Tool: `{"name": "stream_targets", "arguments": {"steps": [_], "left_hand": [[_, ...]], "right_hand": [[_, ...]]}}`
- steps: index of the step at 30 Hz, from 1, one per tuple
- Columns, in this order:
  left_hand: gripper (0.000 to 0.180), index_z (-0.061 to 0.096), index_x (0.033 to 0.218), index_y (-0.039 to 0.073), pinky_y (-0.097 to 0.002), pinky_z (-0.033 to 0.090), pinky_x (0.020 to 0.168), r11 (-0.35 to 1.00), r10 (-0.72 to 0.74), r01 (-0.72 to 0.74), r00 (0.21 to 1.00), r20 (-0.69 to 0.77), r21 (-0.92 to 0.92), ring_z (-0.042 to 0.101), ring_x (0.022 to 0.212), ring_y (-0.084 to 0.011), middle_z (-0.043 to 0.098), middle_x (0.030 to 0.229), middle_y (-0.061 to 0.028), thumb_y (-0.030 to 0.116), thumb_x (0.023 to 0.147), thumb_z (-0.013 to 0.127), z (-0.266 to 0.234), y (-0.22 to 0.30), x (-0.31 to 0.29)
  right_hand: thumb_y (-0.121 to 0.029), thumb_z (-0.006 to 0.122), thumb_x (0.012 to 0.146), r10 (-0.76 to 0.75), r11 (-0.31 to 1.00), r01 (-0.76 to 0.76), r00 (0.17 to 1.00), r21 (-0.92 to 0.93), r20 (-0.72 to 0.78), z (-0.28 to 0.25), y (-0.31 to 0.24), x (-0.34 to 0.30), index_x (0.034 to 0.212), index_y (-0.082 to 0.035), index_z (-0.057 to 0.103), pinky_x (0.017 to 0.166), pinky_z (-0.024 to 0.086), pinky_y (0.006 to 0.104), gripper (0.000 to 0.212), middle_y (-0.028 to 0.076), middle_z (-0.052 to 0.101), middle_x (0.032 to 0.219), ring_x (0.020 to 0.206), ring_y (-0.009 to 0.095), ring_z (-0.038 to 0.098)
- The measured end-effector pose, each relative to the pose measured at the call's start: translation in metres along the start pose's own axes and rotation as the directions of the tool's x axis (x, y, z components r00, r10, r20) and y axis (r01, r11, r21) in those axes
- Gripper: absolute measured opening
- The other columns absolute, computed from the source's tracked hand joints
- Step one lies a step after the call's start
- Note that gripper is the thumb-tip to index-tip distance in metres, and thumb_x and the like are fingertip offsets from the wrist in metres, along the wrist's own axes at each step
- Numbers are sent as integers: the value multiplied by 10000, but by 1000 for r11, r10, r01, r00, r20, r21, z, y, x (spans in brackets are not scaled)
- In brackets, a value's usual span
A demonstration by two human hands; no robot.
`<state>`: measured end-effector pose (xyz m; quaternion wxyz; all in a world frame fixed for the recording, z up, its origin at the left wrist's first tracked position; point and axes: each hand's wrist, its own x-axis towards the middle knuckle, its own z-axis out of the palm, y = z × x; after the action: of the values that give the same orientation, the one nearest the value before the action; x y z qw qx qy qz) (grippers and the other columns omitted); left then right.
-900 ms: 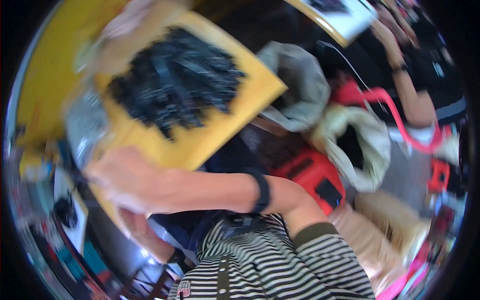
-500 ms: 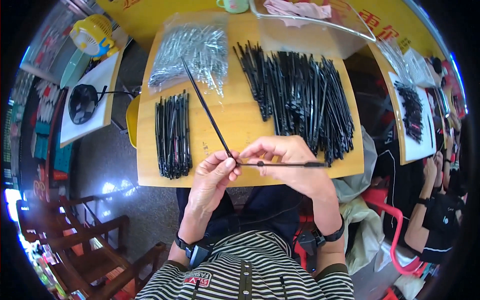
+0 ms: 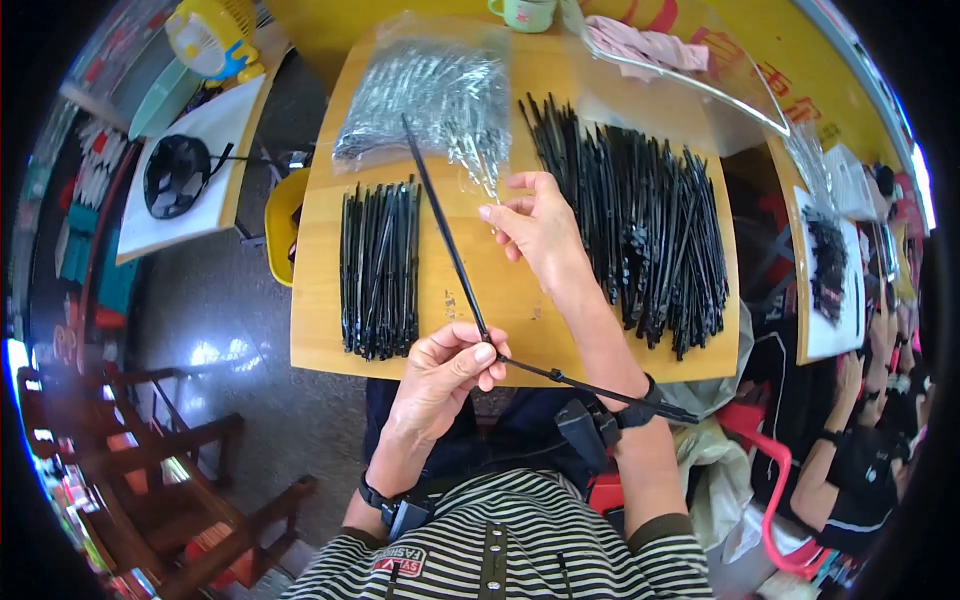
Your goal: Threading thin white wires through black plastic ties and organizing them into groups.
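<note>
My left hand (image 3: 447, 372) is closed at the front of the table, pinching a thin black jointed rod (image 3: 440, 215) near its bend. One section slants up and left; the other runs down to the right, across my right forearm. My right hand (image 3: 540, 225) reaches out to the loose end of a heap of thin silvery pieces (image 3: 465, 120). Thumb and forefinger come together on one silvery strip there. The heap spills from a clear plastic bag (image 3: 365, 140). A neat bundle of black rods (image 3: 380, 270) lies on the left, and a larger pile of black rods (image 3: 640, 230) on the right.
The wooden table (image 3: 480, 275) also bears a pale cup (image 3: 527, 14) and a pink cloth (image 3: 640, 48) behind a clear sheet with a metal rim. A yellow fan (image 3: 212, 40) and a black fan (image 3: 175, 178) stand at left. Other people's arms (image 3: 835, 410) show at right.
My right hand has left the rod's joint and moved up and forward to the silvery pieces. My left hand keeps the rod, now lower and more tilted. The view has shifted slightly.
</note>
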<state>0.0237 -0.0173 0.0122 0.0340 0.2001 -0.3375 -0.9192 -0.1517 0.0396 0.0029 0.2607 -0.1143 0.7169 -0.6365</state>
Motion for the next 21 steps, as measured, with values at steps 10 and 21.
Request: {"name": "stream_targets", "arguments": {"steps": [10, 21], "left_hand": [[186, 496, 994, 8, -132, 407, 541, 994, 108, -104, 989, 101, -45, 428, 693, -83, 482, 982, -60, 11, 829, 583, -24, 7, 5], [233, 379, 1144, -41, -215, 409, 677, 971, -129, 200, 902, 412, -132, 397, 759, -126, 407, 964, -88, 50, 933, 413, -34, 7, 50]], "right_hand": [[32, 580, 653, -68, 989, 76, 995, 130, -68, 9, 9, -14, 1018, 101, 463, 446, 485, 350, 389, 168, 571, 612, 546, 251, 616], [-117, 571, 703, -212, 657, 360, 931, -662, 296, 35, 18, 24, 764, -117, 700, 502, 486, 326, 143, 42, 660, 692, 629, 188, 634]]}}
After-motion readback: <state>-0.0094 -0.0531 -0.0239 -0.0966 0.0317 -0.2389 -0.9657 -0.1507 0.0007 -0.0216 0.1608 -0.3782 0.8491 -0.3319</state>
